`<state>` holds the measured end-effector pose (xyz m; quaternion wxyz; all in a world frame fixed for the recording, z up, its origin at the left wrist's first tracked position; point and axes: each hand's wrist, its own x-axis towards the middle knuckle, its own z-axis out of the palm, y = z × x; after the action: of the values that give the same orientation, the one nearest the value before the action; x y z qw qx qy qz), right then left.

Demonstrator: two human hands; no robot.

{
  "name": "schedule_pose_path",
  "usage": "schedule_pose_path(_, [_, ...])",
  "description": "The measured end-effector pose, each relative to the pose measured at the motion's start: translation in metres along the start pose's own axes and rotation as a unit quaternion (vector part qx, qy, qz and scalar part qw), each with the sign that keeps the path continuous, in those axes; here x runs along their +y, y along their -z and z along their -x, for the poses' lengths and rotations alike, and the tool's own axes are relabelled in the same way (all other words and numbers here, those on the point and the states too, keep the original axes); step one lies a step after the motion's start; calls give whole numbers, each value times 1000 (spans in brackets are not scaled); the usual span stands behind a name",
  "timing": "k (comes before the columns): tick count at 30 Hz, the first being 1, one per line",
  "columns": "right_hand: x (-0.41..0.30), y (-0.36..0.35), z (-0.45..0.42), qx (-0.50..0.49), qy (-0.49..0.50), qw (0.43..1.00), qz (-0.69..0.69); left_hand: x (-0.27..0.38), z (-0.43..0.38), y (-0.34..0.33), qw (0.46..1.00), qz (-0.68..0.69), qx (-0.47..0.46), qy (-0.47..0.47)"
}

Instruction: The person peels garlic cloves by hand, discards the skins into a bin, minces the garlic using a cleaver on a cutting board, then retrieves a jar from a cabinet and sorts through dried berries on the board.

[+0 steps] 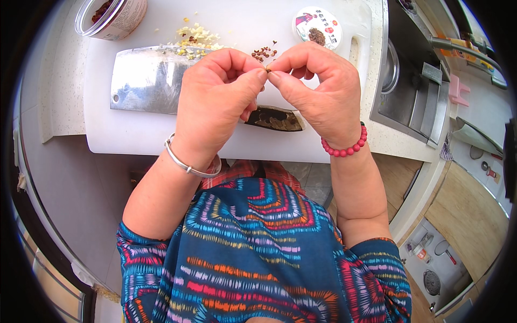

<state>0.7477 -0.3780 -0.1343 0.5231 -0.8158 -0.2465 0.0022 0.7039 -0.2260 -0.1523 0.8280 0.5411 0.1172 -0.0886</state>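
Note:
My left hand (218, 95) and my right hand (323, 87) meet fingertip to fingertip over a white cutting board (133, 139). Between them both pinch a tiny dark peppercorn (268, 70), mostly covered by the fingertips. Just behind the fingertips lies a small pile of reddish-brown peppercorns (263, 53), which look like Sichuan pepper. Beneath my left hand a cleaver rests flat, its steel blade (145, 80) to the left and its dark, worn handle (276, 119) to the right. Chopped pale garlic (196, 36) with some darker bits sits along and beyond the blade's far edge.
An open clear jar (121, 20) with dark red contents stands at the back left. Its apparent round lid (317, 26), bearing writing, lies on the board at right. Beyond the speckled countertop (404, 131) is a steel sink (404, 97) with a tap (464, 46).

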Motion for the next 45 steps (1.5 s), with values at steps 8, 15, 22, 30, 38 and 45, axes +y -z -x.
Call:
schedule_pose_path(8, [3, -3, 1, 15, -1, 1000, -6, 1, 1, -4, 999, -42, 21, -18])
schedule_pose_path(15, [4, -5, 2, 26, -18, 999, -19, 1, 0, -5, 999, -32, 29, -11])
schedule_pose_path(22, [3, -6, 2, 16, -54, 997, -53, -3, 0, -6, 991, -102, 46, -79])
schedule_pose_path(30, [6, -9, 5, 24, -56, 997, -47, -3, 2, -9, 990, -94, 72, -77])
schedule_pose_path(38, [6, -9, 7, 10, -107, 982, -157, -5, 3, -9, 984, -132, 69, -99])
schedule_pose_path(45, [6, -10, 8, 16, -136, 978, -159, -8, 1, -9, 965, -171, 81, -181])
